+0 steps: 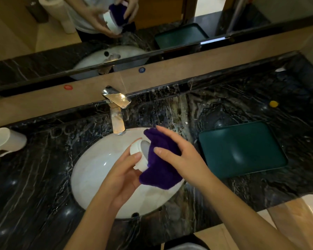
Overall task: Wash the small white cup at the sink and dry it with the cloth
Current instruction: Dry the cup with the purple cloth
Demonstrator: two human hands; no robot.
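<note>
Drying over the sink (90, 174), the small white cup (136, 154) sits tilted in the left hand (123, 179), clamped around it. The right hand (181, 156) pinches the purple cloth (161, 170) into its mouth. Wet fingers could let the cup slip into the basin.

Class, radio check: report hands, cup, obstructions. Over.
Left hand grips cup. Right hand presses cloth into it, over sink. Nothing obstructing.

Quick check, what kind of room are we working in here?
Most likely a bathroom vanity: an oval white basin set in a dark marble counter, a chrome tap, and a wall mirror behind.
</note>
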